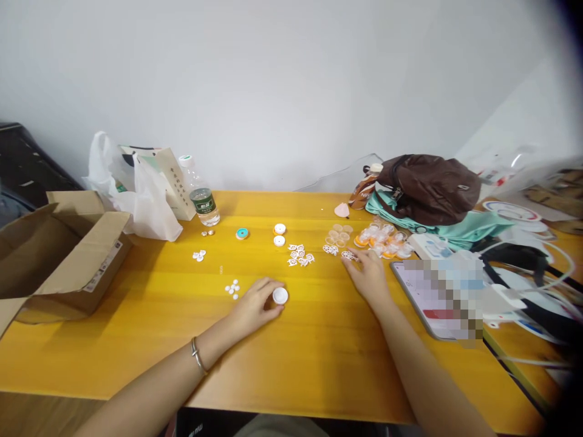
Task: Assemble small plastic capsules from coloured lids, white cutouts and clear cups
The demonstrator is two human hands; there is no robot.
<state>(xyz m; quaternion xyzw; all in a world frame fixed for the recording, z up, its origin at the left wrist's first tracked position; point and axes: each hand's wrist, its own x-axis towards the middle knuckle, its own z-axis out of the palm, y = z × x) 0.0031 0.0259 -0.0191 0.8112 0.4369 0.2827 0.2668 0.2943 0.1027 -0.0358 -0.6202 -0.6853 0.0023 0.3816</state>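
Note:
My left hand (257, 306) is curled around a small white round cup-like part (280, 295), thumb and fingers on its sides while it sits on the table. My right hand (368, 276) reaches forward with fingers stretched out, its fingertips at a white spoked piece (348, 255). Another group of white spoked pieces (300, 255) lies to its left. Beyond the right hand are clear round covers (338, 234) and a heap of orange-and-clear round parts (385, 240). Small white discs (232, 289) lie left of my left hand.
The yellow wooden table (150, 346) carries a cardboard box (68, 261), a plastic bag (150, 206) and a water bottle (203, 200) at left. A brown bag (432, 188), a phone (423, 297) and cables stand right. White round parts (279, 229) and a teal-topped disc (243, 233) lie mid-table.

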